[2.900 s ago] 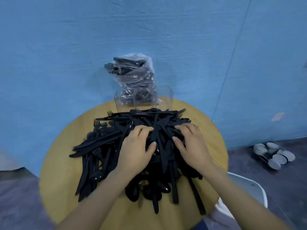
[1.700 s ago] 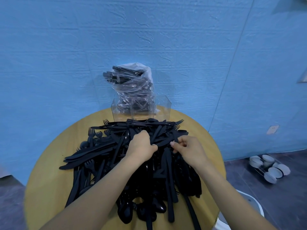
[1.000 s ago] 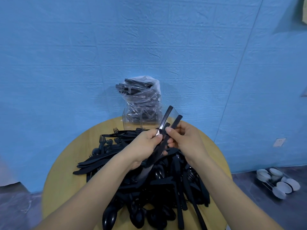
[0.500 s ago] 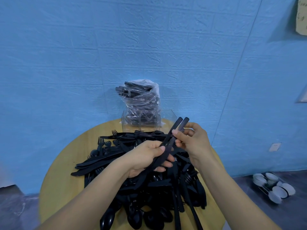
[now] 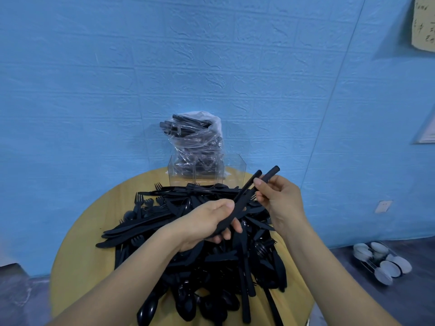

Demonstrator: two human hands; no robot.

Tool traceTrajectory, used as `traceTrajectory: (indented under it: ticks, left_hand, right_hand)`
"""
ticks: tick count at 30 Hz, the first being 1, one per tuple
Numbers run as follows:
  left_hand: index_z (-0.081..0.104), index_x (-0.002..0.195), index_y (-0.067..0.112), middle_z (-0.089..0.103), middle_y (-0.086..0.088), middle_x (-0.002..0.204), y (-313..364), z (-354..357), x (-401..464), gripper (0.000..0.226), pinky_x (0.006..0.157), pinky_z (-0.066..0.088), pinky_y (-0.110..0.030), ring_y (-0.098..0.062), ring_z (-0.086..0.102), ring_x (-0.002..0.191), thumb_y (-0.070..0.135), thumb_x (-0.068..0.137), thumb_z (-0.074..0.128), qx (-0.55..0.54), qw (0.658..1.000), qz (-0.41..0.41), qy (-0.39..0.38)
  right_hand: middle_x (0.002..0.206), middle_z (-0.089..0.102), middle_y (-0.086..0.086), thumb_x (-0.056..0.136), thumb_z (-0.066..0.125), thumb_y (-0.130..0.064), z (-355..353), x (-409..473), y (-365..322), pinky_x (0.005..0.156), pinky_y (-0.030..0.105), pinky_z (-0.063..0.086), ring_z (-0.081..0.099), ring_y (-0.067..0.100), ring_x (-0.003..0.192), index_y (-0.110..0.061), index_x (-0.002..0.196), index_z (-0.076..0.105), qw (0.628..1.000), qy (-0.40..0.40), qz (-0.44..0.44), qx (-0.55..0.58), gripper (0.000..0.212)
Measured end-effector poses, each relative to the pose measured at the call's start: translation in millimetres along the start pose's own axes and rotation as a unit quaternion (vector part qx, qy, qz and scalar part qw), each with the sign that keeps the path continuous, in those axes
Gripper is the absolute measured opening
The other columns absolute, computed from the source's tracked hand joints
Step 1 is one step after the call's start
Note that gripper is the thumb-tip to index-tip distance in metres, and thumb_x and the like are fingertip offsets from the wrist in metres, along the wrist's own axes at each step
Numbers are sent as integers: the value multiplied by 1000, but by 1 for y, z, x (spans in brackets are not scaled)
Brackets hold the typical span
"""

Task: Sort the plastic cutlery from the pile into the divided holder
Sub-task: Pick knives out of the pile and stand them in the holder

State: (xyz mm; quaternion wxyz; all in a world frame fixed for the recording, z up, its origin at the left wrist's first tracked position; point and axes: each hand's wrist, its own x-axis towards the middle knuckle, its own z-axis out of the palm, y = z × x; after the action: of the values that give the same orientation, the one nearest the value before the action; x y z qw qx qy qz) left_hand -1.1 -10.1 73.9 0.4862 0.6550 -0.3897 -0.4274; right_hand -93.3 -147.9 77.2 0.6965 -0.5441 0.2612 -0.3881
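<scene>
A big pile of black plastic cutlery (image 5: 188, 250) covers the round wooden table (image 5: 77, 243). Above the pile, my left hand (image 5: 207, 224) grips the lower ends of two black knives (image 5: 244, 198). My right hand (image 5: 280, 201) pinches the upper handle of one of them, its tip near the top right. The clear divided holder (image 5: 233, 170) stands at the table's far edge, behind the pile. Its right compartment looks empty.
A clear plastic bag of black cutlery (image 5: 195, 142) sits in or behind the holder's left side against the blue wall. On the floor at right lies a rack of white bowls (image 5: 381, 260). A paper sheet (image 5: 423, 22) hangs at the upper right.
Both hands went from digging in the pile to lifting two knives out of it. Over the last second the knives tilted further right and my right hand slid toward their upper ends.
</scene>
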Motion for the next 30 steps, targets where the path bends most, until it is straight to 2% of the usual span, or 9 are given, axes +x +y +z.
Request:
traceTrajectory:
  ticks: [8,10,14,16,19,22,25,27,30]
  left_hand:
    - [51,109,11,40,4,67,-3,7,6,25,42,24,-13,-2,30,47,26,103,32,26,999,20,-8]
    - [53,112,12,38,6,65,-4,2,4,27,42,23,-13,-2,28,46,26,103,32,44,999,14,-14]
    - [55,113,13,37,7,65,-4,-6,3,28,43,22,-14,-3,27,48,25,103,32,111,993,-2,-34]
    - [56,111,12,39,7,66,-4,-9,5,27,43,24,-13,-3,29,47,24,103,32,142,989,-2,-45]
    - [59,106,11,55,5,70,-7,-15,8,23,49,36,-11,0,42,47,21,101,39,228,972,14,-60]
    - [62,104,15,66,4,85,-20,-22,14,14,67,48,-18,-5,59,65,23,94,56,233,971,26,54]
    - [48,126,10,65,1,93,-30,-26,16,45,89,53,-32,-14,65,88,25,87,66,24,969,8,244]
    - [38,133,3,63,-4,99,-32,-18,16,54,97,47,-32,-19,62,101,25,90,62,-108,959,-7,263]
    - [50,113,4,61,-9,107,-26,12,16,21,97,44,-28,-18,59,101,19,99,44,-239,950,14,202]
  right_hand:
    - [91,59,9,79,69,6,11,-17,16,54,22,43,56,12,56,-12,122,46,995,-96,33,-18,52]
    - [103,57,2,78,74,-6,2,-14,12,61,20,44,59,12,69,-22,130,38,990,-70,-8,-120,64]
    - [112,48,-18,87,59,-37,-19,-1,6,93,24,33,44,8,103,-27,123,56,843,-141,-269,-443,38]
    - [96,50,-29,85,48,-44,-25,2,7,94,29,27,43,6,100,-30,105,67,775,-200,-282,-529,31]
    - [84,55,-25,88,49,-40,-33,4,13,88,28,32,48,5,88,-27,90,66,747,-244,-275,-554,21]
    - [78,59,-13,92,59,-19,-37,0,21,70,16,34,49,0,77,-23,80,61,791,-222,-240,-517,12]
    - [72,56,-10,92,58,-12,-36,-7,28,60,11,36,48,1,67,-18,77,58,895,-117,-141,-406,16]
    - [71,55,-9,93,57,-12,-28,-14,31,60,10,36,47,2,65,-18,78,59,938,-76,-83,-328,16]
    - [70,55,-10,93,58,-12,-8,-26,38,62,14,37,47,1,63,-17,79,62,951,-93,-46,-291,15]
